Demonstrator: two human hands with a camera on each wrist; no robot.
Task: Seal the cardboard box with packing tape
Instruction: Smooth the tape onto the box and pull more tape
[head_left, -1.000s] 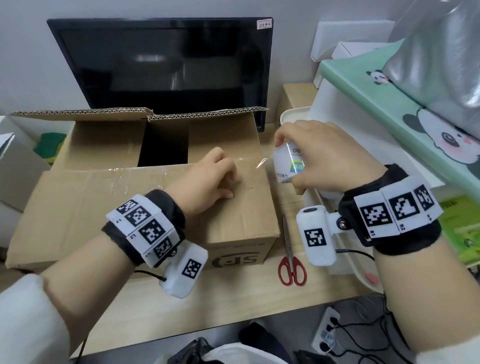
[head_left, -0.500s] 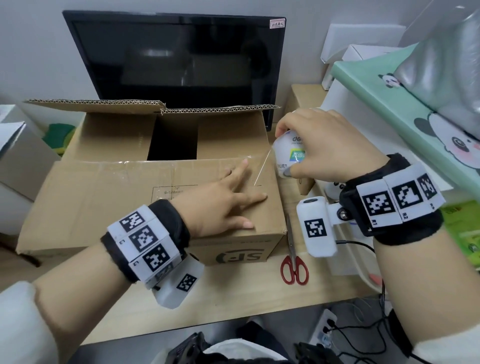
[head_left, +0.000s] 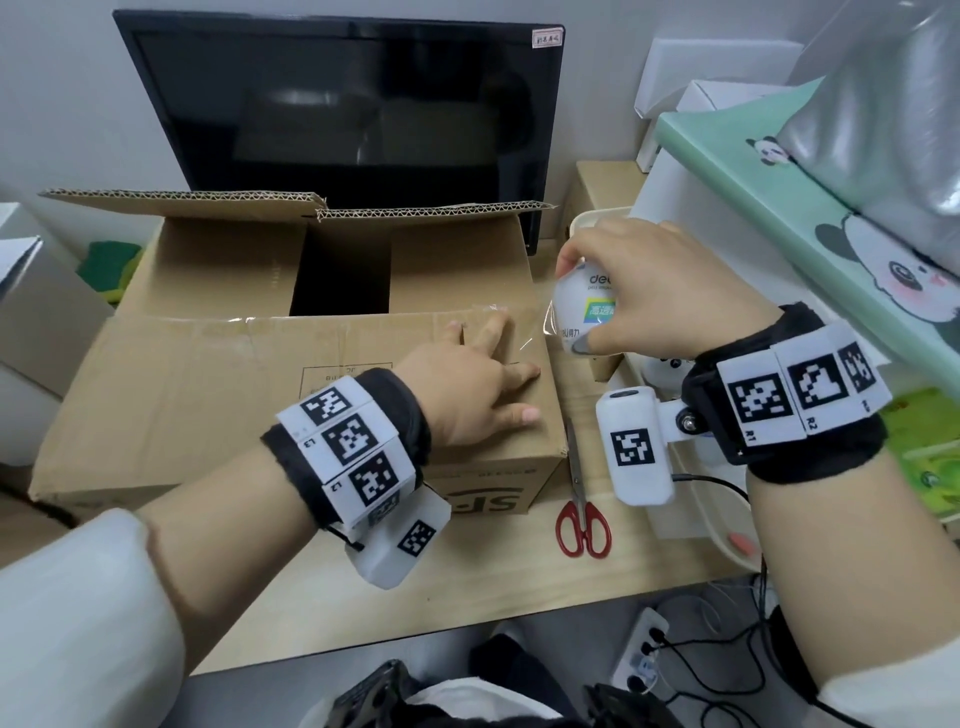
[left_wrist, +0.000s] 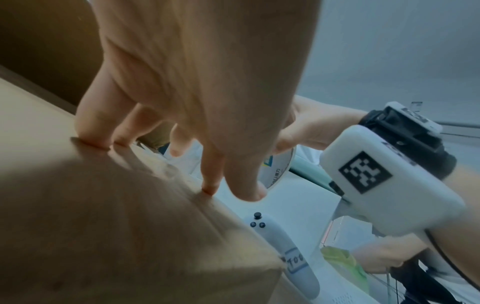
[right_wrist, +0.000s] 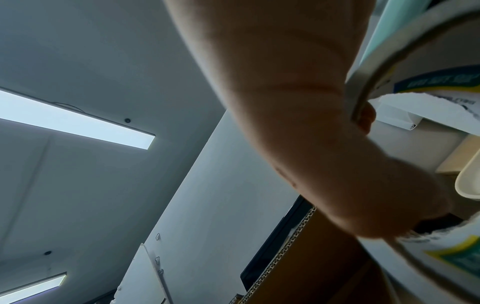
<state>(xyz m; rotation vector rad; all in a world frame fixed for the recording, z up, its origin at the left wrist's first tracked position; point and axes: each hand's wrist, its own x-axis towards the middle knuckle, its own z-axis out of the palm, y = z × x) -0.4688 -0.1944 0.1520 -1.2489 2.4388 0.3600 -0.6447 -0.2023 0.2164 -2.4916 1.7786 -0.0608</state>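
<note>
A brown cardboard box (head_left: 208, 395) lies on the wooden desk, its near flap folded flat and its far flaps standing up. My left hand (head_left: 483, 384) presses flat with spread fingers (left_wrist: 209, 181) on the flap's right end, over a strip of clear tape (head_left: 519, 332). Just past the box's right edge, my right hand (head_left: 639, 296) grips a roll of clear packing tape (head_left: 582, 312) with a white printed core (right_wrist: 441, 82). The strip runs from the roll down onto the flap.
Red-handled scissors (head_left: 581, 514) lie on the desk beside the box's right front corner. A black monitor (head_left: 353, 109) stands behind the box. White boxes and a green panda-print board (head_left: 810, 208) crowd the right side. A white tray (head_left: 727, 540) sits below my right wrist.
My left hand went from curled on the flap to flat with fingers spread, pressing the tape near the box's right edge. The right hand stays beside the box with the roll.
</note>
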